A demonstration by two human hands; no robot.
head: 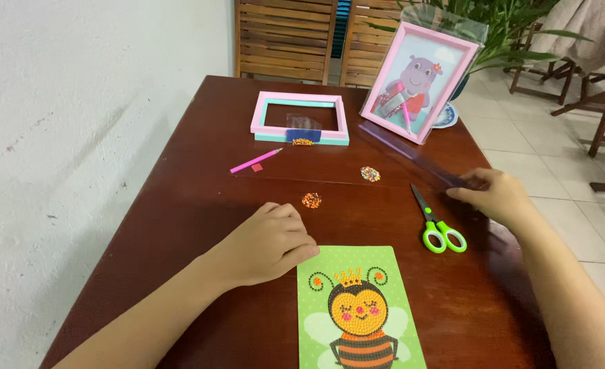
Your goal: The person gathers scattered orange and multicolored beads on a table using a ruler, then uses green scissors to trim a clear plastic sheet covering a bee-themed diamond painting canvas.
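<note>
My left hand rests on the dark wooden table, its fingertips touching the top left corner of a green picture card with a bee made of small beads. My right hand grips the near end of a clear plastic sheet that stretches across the table toward the hippo picture. Green-handled scissors lie between my two hands, untouched.
An empty pink and teal frame lies flat at the far middle. A pink-framed hippo picture stands in a clear bag at the far right. A pink pen and two small bead piles lie mid-table. Wooden chairs stand behind.
</note>
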